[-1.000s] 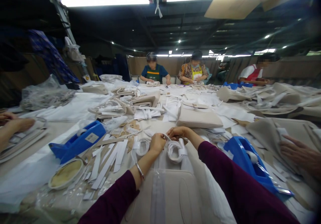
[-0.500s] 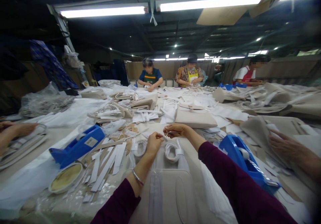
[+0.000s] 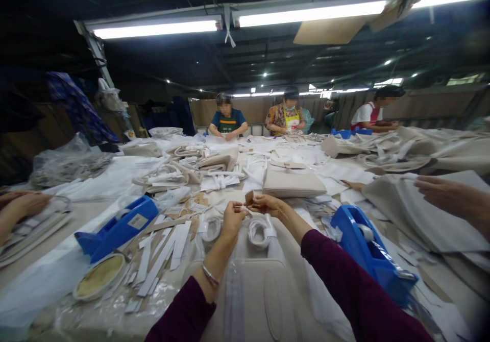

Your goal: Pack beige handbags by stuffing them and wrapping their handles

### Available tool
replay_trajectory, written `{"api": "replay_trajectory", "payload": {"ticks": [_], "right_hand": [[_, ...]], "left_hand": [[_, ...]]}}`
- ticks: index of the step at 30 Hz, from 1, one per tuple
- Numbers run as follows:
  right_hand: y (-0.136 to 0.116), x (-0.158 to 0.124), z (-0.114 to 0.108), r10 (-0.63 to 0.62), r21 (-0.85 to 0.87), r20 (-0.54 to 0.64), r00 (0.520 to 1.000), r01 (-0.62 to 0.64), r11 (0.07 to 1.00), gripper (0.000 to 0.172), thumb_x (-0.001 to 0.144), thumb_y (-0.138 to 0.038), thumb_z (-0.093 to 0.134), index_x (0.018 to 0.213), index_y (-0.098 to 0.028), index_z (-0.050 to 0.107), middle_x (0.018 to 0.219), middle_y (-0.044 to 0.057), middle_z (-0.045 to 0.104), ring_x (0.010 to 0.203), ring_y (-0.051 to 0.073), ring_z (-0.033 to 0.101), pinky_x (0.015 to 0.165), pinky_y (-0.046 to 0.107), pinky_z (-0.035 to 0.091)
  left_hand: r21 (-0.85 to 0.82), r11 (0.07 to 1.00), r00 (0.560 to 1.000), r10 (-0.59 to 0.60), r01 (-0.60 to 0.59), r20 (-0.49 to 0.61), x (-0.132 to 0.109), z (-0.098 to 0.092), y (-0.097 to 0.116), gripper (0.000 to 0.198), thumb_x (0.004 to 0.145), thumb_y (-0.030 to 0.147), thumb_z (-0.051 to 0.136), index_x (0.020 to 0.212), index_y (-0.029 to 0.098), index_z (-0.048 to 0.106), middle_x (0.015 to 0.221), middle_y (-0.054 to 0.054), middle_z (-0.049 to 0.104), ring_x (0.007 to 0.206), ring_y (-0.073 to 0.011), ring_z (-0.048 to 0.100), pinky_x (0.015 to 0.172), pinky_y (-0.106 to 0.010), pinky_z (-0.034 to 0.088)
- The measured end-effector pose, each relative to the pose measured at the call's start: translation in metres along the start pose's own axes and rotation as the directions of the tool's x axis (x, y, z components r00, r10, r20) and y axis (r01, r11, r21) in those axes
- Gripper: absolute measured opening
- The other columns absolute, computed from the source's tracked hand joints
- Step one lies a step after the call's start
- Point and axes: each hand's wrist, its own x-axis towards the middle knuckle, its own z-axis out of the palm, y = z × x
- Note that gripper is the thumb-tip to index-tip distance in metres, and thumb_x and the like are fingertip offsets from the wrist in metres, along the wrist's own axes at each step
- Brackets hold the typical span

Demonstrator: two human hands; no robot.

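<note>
My right hand pinches a small brown tag, which stands up beyond the fingertips. Close beside it, my left hand is closed in a pinch, and what its fingers hold is too small to make out. Both hands are above the top end of a beige bag lying flat in front of me. White-wrapped rolled ends, one on the left and one on the right, lie at the bag's top, beneath my hands. A clear plastic strip runs down the bag.
Blue tape dispensers stand at left and right. Paper strips and a round tin lie at left. Beyond my hands sits a folded beige bag. Co-workers' hands are at both sides.
The brown tag now shows upright at my right fingertips. My hands remain close together. At the right, a co-worker's hand has risen and the beige piece there has shifted.
</note>
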Motion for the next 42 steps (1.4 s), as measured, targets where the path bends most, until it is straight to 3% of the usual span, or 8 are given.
{"api": "replay_trajectory", "payload": {"ticks": [5,11,20,31,33,35,37,42], "right_hand": [[0.007,-0.005,0.002,-0.003,-0.043,-0.071,0.997,0.000,0.999,0.037,0.065,-0.044,0.074,0.084,-0.017,0.056,0.070,0.000,0.060,0.053,0.009,0.051,0.049,0.020,0.040],[0.011,-0.007,0.012,-0.058,-0.218,-0.107,0.993,0.034,0.975,0.038,0.060,-0.044,0.078,0.070,-0.015,0.055,0.057,-0.004,0.052,0.046,0.006,0.041,0.044,0.018,0.031],[-0.015,0.003,0.023,-0.072,-0.563,-0.081,0.994,0.014,0.827,0.030,0.062,-0.039,0.075,0.065,-0.013,0.060,0.047,-0.005,0.051,0.040,0.004,0.035,0.039,0.018,0.024],[-0.043,0.023,0.034,0.120,-0.738,0.069,0.990,-0.030,0.675,0.009,0.055,-0.014,0.072,0.062,-0.011,0.068,0.042,-0.005,0.051,0.038,0.004,0.039,0.038,0.016,0.028],[-0.039,0.021,0.032,0.081,-0.710,0.073,0.994,-0.005,0.704,0.008,0.059,-0.016,0.070,0.065,-0.011,0.068,0.045,-0.004,0.053,0.039,0.004,0.041,0.039,0.016,0.031],[-0.033,0.016,0.030,0.027,-0.673,0.063,0.998,0.023,0.740,0.010,0.062,-0.019,0.068,0.068,-0.011,0.067,0.050,-0.003,0.055,0.041,0.005,0.043,0.041,0.016,0.034],[-0.029,0.009,0.028,-0.019,-0.638,0.043,0.999,0.042,0.769,0.013,0.064,-0.020,0.067,0.072,-0.011,0.066,0.053,-0.002,0.056,0.043,0.005,0.045,0.043,0.016,0.036],[-0.031,-0.005,0.034,-0.138,-0.607,0.005,0.990,0.112,0.787,0.037,0.055,-0.016,0.075,0.091,-0.015,0.069,0.080,0.001,0.066,0.062,0.009,0.054,0.054,0.018,0.042]], "left_hand": [[-0.039,0.998,0.998,-0.057,0.056,-0.027,-0.006,-0.001,0.007,0.026,0.058,0.008,0.061,0.082,0.015,0.052,0.066,0.003,0.058,0.059,-0.0109,0.059,0.056,-0.021,0.043],[-0.154,0.978,0.985,-0.150,0.137,-0.079,-0.014,-0.007,0.013,0.026,0.063,0.008,0.058,0.086,0.016,0.050,0.085,-0.005,0.066,0.067,-0.0112,0.064,0.059,-0.022,0.045],[-0.245,0.957,0.977,-0.184,0.153,-0.107,-0.019,-0.009,0.019,0.025,0.069,0.005,0.056,0.088,0.016,0.045,0.082,-0.006,0.063,0.069,-0.0141,0.066,0.063,-0.027,0.052],[0.186,0.982,1.000,0.019,-0.021,0.014,-0.006,0.000,0.031,0.021,0.064,-0.001,0.061,0.073,0.016,0.054,0.077,-0.003,0.057,0.077,-0.0188,0.062,0.074,-0.033,0.052],[0.379,0.910,0.985,0.171,-0.169,0.029,-0.010,-0.002,0.038,0.022,0.066,0.000,0.062,0.077,0.018,0.058,0.094,-0.006,0.060,0.100,-0.0220,0.058,0.088,-0.033,0.046],[0.665,0.707,0.959,0.279,-0.243,0.053,-0.011,-0.006,0.044,0.022,0.072,0.004,0.060,0.088,0.019,0.059,0.108,-0.009,0.058,0.112,-0.0235,0.051,0.092,-0.033,0.041],[0.847,0.491,0.967,0.233,-0.206,0.100,-0.008,-0.013,0.047,0.016,0.073,0.009,0.061,0.085,0.019,0.059,0.099,-0.009,0.061,0.102,-0.0243,0.055,0.084,-0.032,0.042],[0.875,0.434,0.977,0.119,-0.214,0.180,0.000,-0.025,0.053,0.013,0.073,0.009,0.060,0.067,0.020,0.055,0.069,-0.003,0.060,0.077,-0.0209,0.058,0.071,-0.029,0.039]]}}
